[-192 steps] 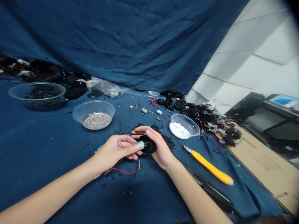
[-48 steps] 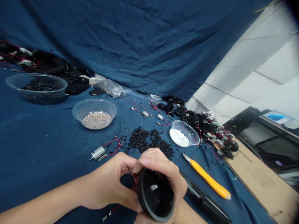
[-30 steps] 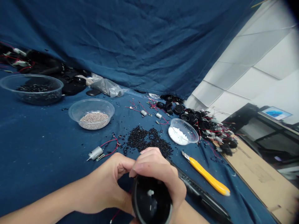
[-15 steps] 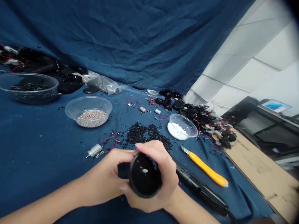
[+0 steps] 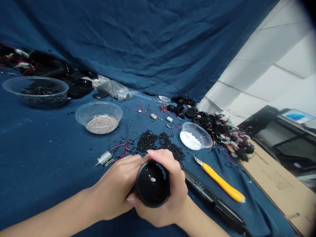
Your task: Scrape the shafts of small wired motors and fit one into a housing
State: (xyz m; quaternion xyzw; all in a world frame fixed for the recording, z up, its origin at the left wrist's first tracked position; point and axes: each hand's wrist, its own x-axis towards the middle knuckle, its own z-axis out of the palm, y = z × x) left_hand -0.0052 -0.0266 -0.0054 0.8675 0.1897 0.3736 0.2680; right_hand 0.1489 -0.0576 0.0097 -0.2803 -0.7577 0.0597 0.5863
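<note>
A black round plastic housing (image 5: 152, 194), hollow like a tube, is tilted so that its open end faces me. Small white bits lie inside it. My right hand (image 5: 172, 187) wraps round its right side, with the thumb along the near rim. On the other side my left hand (image 5: 118, 186) is closed against the housing, its fingertips hidden behind it. Just beyond my hands lies a spread of small black screws or pellets (image 5: 148, 141). A silver motor (image 5: 104, 158) with red and black wires rests to the left.
A yellow utility knife (image 5: 222, 182) and a black corded tool (image 5: 214, 200) lie at right. Clear bowls hold metallic pieces (image 5: 102, 123), white pieces (image 5: 190, 140) and dark pieces (image 5: 40, 90). Black parts and wires (image 5: 217, 128) pile up beside cardboard (image 5: 276, 177).
My left hand has closed in on the housing; the gap between its thumb and forefinger is gone. The surroundings have shifted slightly right in view.
</note>
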